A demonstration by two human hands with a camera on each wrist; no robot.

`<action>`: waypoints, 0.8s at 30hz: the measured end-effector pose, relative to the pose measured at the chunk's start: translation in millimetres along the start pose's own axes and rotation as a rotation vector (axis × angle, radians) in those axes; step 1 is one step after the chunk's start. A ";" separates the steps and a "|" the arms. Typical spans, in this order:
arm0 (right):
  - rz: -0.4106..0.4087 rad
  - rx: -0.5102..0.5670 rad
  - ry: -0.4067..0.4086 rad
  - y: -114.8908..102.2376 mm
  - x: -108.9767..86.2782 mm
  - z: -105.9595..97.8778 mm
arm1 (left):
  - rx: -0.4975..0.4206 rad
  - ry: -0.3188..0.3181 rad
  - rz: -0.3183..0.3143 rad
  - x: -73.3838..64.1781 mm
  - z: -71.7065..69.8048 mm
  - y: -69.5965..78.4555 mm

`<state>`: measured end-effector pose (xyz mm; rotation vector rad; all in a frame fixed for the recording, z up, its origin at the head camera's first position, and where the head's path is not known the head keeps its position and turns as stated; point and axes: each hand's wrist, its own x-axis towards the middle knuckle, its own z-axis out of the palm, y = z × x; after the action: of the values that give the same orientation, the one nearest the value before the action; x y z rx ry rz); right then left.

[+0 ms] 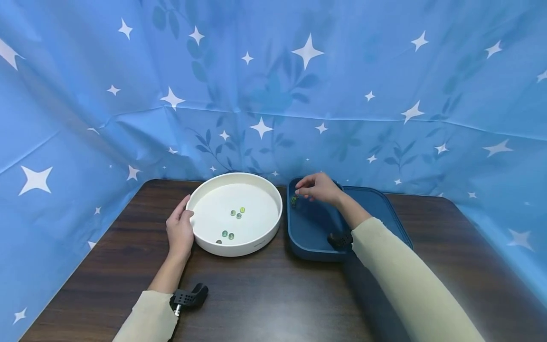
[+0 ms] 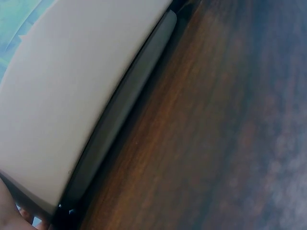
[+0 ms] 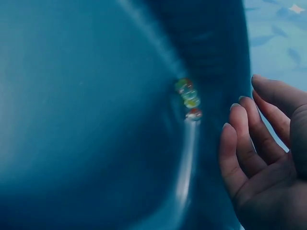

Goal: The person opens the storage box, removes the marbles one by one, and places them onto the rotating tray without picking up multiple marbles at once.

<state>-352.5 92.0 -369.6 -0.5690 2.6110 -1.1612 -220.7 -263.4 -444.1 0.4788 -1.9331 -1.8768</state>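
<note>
My left hand point(image 1: 179, 232) grips the left side of a white round tray point(image 1: 260, 204), thumb at the rim and fingers along the outer wall. In the left wrist view, the tray's pale side wall point(image 2: 72, 81) fills the upper left. Several clear glass marbles point(image 1: 239, 215) with green and yellow tints lie on its floor. My right hand point(image 1: 319, 188) hovers over the far left part of a deep blue tray point(image 1: 316, 232). Its fingers are loosely bent, and nothing shows between them in the right wrist view. Below them, several more marbles point(image 3: 192, 102) cluster along the blue tray's inner edge.
A second, flatter blue piece point(image 1: 376, 202) lies right of the deep blue tray, partly behind the right forearm. Both trays stand side by side on a dark wooden table point(image 1: 265, 294). A blue star-patterned curtain point(image 1: 273, 95) hangs behind the table's far edge.
</note>
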 end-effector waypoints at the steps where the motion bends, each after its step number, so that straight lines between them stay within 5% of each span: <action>1: 0.005 -0.005 -0.004 2.4 1.2 1.1 | 0.001 0.000 -0.001 0.4 -0.7 -0.1; 12: 0.073 -0.081 -0.035 20.8 11.2 11.4 | 0.008 -0.001 0.005 1.9 -0.7 1.2; 24: 0.031 -0.156 -0.088 22.6 12.3 19.9 | 0.004 0.007 0.011 2.9 -1.4 -0.9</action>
<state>-362.2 87.3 -400.2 -0.5929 2.6402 -0.9070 -222.4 -266.1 -444.9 0.4746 -1.9316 -1.8618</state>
